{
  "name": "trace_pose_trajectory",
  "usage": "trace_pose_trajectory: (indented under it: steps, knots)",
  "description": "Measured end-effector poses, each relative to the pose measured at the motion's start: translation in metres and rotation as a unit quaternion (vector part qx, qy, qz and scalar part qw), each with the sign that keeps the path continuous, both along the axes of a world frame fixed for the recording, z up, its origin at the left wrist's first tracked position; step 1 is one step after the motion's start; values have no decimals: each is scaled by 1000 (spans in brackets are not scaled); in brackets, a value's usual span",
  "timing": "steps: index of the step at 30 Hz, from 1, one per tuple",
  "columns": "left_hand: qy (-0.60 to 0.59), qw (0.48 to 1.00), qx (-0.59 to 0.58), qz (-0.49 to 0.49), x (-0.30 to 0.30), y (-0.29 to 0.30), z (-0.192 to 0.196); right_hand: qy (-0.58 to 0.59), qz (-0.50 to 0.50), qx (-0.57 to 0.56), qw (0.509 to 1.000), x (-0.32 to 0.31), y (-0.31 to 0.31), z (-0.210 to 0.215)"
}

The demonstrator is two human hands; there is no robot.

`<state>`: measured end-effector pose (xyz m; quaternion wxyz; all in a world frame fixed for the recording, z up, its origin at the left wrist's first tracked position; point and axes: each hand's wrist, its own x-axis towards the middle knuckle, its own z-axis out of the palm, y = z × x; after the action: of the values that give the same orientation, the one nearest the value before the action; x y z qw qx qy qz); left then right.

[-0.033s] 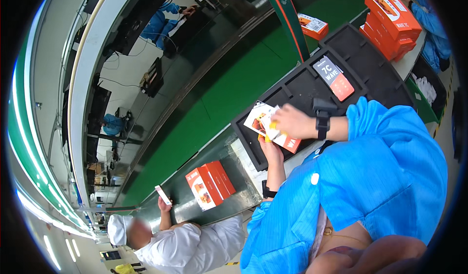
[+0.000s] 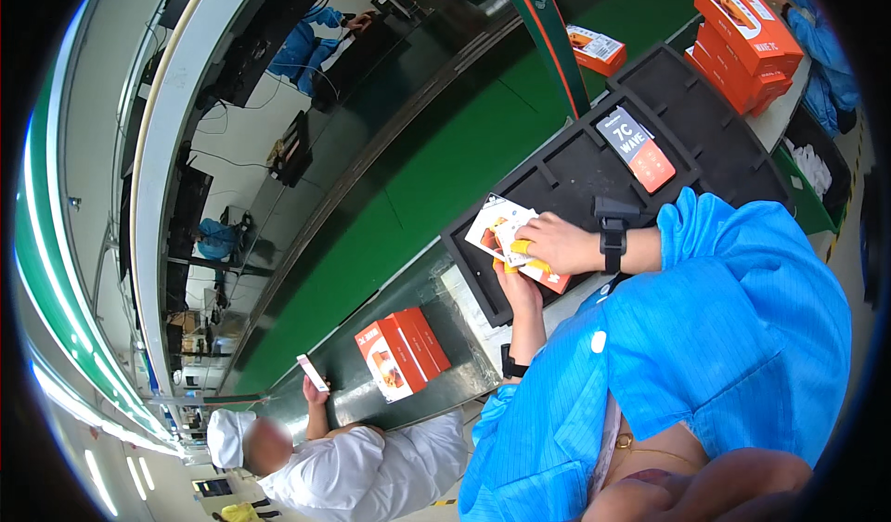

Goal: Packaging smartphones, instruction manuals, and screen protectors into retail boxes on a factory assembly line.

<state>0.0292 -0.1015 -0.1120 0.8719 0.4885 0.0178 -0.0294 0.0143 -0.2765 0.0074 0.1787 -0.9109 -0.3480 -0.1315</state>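
Note:
A slim white-and-orange product box (image 2: pixel 489 227) with a food picture lies tilted over the near-left end of the black tray (image 2: pixel 577 162). My left hand (image 2: pixel 522 292) is closed round its lower edge from beneath. Bent over the upper face of the box is my right hand (image 2: pixel 562 245), fingers together and touching it. Yellow covers show on fingertips of both hands. Whether anything small sits under the right fingers is hidden. A phone-shaped grey-and-orange piece (image 2: pixel 636 148) lies in a tray compartment beyond the right hand.
Orange boxes (image 2: pixel 747 53) are stacked at the far right, near another person's blue sleeve (image 2: pixel 817 49). A green post (image 2: pixel 548 44) rises behind the tray beside the green belt (image 2: pixel 399 197). At left, a co-worker in white (image 2: pixel 362 466) holds a small box near orange boxes (image 2: pixel 401 355).
My right hand has shifted slightly over the box face, and its fingers, blurred before, now show clearly. The left hand keeps its hold.

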Motion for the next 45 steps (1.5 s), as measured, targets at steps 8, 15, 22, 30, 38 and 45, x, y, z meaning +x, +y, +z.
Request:
trace_pose_trajectory:
  steps: [8, 15, 22, 30, 38, 45]
  knots:
    - [23, 999, 20, -24, 1, 2, 6, 61, 0, 40, 997, -14, -17, 7]
    - [5, 995, -49, -83, 23, 9, 122, 22, -202, 248, 947, -14, -99, 13]
    - [28, 989, -72, -128, 249, 90, 84, 46, -337, 160, 927, -60, -151, -47]
    - [81, 992, 32, -94, 392, 153, -42, 76, -304, 61, 948, -65, -149, -66]
    - [148, 985, 39, -85, 388, 166, -57, 43, -306, 38, 950, -68, -151, -60]
    - [126, 970, 183, -98, 390, 196, -50, 59, -324, 42, 943, -72, -147, -65]
